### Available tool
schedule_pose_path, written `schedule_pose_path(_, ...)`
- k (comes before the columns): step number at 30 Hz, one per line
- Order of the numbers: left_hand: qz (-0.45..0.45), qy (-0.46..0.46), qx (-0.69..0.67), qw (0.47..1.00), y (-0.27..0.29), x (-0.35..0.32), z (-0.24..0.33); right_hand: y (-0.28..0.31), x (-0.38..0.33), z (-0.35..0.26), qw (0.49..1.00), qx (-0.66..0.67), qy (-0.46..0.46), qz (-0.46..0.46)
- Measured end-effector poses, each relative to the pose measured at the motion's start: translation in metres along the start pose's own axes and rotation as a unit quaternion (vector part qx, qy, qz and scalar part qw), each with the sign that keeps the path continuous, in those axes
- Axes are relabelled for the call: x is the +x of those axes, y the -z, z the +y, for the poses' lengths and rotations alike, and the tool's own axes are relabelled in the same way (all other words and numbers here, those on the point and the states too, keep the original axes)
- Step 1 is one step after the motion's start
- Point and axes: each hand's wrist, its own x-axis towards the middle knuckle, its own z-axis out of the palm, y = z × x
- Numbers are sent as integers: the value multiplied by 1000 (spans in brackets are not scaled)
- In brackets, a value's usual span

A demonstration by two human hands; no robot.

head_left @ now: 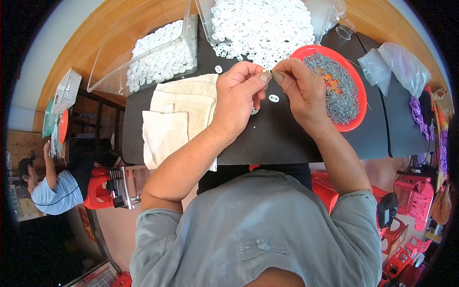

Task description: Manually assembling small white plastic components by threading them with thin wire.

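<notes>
My left hand (pixel 237 98) is closed, pinching a small white plastic piece (pixel 267 71) between thumb and index finger over the black table. Fingertips of my right hand (pixel 306 91) meet it from the other side in a tight pinch; whatever they grip is too small to make out. A loose white oval piece with two holes (pixel 273 98) lies on the table between my hands. Beyond them, a heap of white pieces (pixel 263 28) spills from a clear tub. A red basin (pixel 362 95) beside my right hand holds thin grey pieces (pixel 345 103) and several orange ones (pixel 331 83).
Folded cream cloths (pixel 165 131) lie left of my left forearm. Behind them stands a clear tub (pixel 189 45) of white pieces. Plastic bags (pixel 406 67) and purple cord (pixel 419 117) are at the right. Another person (pixel 57 189) sits at the far left.
</notes>
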Motion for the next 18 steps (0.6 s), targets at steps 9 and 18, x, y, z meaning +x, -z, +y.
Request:
schedule_pose_path(9,2,-17,19,1000,1,0,-7,-6,-2,-3,999,-30,31,-7)
schedule_pose_path(18,23,-37,-39,998,1,5,-5,-6,2,-1,1000,2,26,4)
